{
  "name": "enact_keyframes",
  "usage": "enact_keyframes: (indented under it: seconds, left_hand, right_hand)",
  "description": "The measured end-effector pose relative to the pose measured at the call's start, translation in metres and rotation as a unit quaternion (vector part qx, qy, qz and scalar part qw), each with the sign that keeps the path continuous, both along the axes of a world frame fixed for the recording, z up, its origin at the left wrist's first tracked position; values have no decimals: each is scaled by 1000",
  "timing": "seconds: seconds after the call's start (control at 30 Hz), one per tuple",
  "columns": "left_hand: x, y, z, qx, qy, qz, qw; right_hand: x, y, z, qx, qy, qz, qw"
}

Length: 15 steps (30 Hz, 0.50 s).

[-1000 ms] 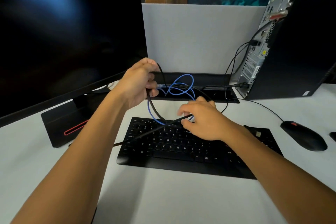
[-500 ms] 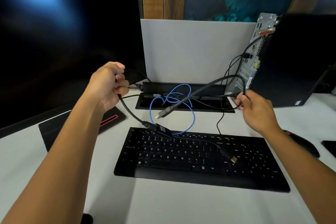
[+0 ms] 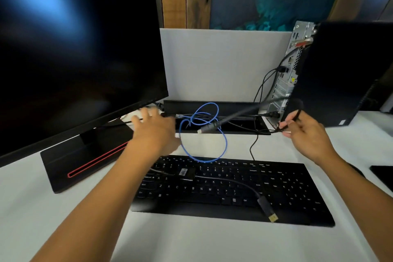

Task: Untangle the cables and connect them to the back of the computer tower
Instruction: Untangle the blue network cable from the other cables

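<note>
Item: grey cable [image 3: 244,112], thick, with a pale plug at its free end; long axis ran diagonally across the centre of the frame, the plug end pointing down and left above the open cable tray [image 3: 212,105], the other end rising to the right. Holder: right hand [image 3: 306,132], centre right of the frame, fingers curled and pinching the cable where it looped over beside the lower rear corner of the computer tower [image 3: 340,74]; the plug hung well to the left of that grip, unsupported. Left hand [image 3: 155,132], centre left of the frame, blurred, fingers spread and holding nothing, reaching toward the cables under the lower edge of the monitor [image 3: 74,55]. Blue cable [image 3: 204,134]: loose loops from the tray down to the top edge of the keyboard [image 3: 234,191]. Black adapter cable [image 3: 231,183]: lay across the keys, long axis left to lower right, its gold-tipped plug pointing toward the lower right of the frame. Several thin black cables were already plugged into the tower's rear panel, upper right. Change from half a second earlier: the left hand had then been a raised fist gripping the black cable; it had since let go and opened, and the adapter cable had settled flat on the keyboard. The right hand's pinch was unchanged.
</note>
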<state>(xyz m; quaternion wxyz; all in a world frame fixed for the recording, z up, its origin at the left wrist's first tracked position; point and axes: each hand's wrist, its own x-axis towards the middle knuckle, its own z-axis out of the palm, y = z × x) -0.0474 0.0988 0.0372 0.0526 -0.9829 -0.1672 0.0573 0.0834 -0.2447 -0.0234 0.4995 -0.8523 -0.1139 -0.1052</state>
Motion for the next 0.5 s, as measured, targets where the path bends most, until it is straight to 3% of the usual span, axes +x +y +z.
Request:
enact_keyframes:
  seconds: [0.1,0.2,0.37,0.5]
  left_hand:
    - [-9,-40,-2,-25,73,-151,985]
    - [-18,-60,-19,-95,147,-216,960]
    - [-10,-52,-47,-165,77,-333,925]
    - [2,-23,-41,-198,2,-317,928]
  right_hand:
    - [5,-16,-12,-8,9,19,1000]
    - [5,-30,-23,-30,-2,51,998]
    - [3,-48,-28,-159,-14,52,986]
    - [1,-63,-29,-247,-29,68,966]
